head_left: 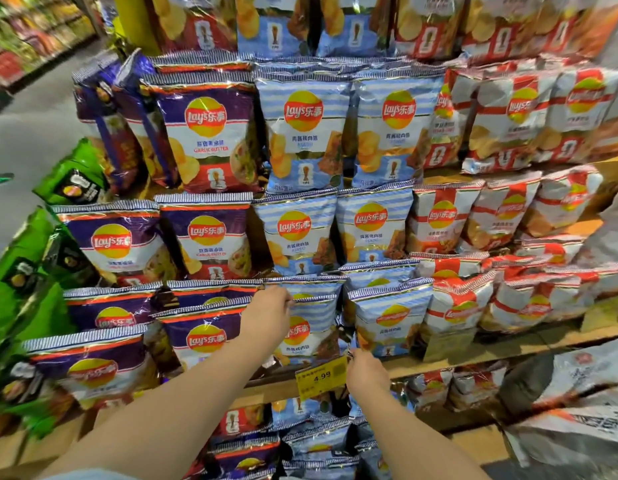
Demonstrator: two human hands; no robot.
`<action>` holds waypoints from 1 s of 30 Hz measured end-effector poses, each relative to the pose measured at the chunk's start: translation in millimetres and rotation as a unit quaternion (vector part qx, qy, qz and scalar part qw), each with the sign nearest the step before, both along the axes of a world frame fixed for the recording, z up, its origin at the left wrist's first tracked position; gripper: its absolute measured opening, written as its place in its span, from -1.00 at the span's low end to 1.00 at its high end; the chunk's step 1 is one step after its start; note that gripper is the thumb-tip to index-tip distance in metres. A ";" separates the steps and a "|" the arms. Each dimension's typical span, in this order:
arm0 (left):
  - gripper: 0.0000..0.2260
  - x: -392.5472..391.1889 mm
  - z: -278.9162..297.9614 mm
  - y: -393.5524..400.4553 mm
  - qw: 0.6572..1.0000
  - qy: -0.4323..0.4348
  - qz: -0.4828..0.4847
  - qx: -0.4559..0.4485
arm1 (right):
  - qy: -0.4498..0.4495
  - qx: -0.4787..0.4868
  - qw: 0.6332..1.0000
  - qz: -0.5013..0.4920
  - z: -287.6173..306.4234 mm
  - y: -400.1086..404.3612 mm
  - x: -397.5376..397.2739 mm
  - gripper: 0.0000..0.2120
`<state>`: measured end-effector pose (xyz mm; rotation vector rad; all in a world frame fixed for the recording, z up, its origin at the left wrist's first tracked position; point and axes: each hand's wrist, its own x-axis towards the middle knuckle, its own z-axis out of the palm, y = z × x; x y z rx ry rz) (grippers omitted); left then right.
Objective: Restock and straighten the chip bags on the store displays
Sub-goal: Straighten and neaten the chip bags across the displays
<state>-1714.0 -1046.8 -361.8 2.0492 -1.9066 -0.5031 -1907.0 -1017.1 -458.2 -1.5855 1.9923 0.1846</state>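
Blue Lay's bag (309, 327): left hand (269, 311) pinches top; right hand (364, 370) grip unclear, beside 4.99 tag (319, 377).

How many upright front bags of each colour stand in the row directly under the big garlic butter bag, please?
Purple bags: 2
Blue bags: 2
Red-and-white bags: 3
Total: 7

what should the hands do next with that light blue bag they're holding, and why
Probably seat the light blue bag upright and flush with the one beside it. The left hand pinches its top edge and the right hand grips its lower corner by the yellow price tag, so it looks mid-placement on the wooden shelf.
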 end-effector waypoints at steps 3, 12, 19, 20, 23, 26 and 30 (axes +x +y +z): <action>-0.84 3.0 1.2 5.8 0.999 0.014 -0.001 -0.041 | -0.022 -0.007 0.999 -0.041 -5.2 1.3 -0.8 -0.54; -0.85 1.6 13.8 13.1 0.993 0.054 -0.007 -0.109 | -0.049 -0.064 0.995 -0.058 -0.2 -2.3 -13.0 -0.54; -0.85 -4.7 30.5 9.8 0.990 0.065 -0.003 -0.122 | -0.038 -0.059 0.997 -0.032 8.1 -8.1 -15.8 -0.60; -0.86 -4.4 32.9 9.9 0.990 0.067 -0.003 -0.126 | -0.038 -0.063 0.997 -0.032 9.0 -8.8 -16.5 -0.60; -0.87 -0.6 37.1 11.0 0.988 0.066 -0.020 -0.141 | -0.040 -0.078 0.995 -0.044 11.5 -10.0 -18.1 -0.60; -0.88 4.4 39.6 15.3 0.986 0.061 -0.044 -0.148 | -0.048 -0.086 0.994 -0.039 14.7 -7.3 -18.8 -0.64; -0.87 7.1 43.2 19.8 0.984 0.063 -0.049 -0.162 | -0.014 -0.100 0.995 0.023 20.4 0.1 -20.8 -0.73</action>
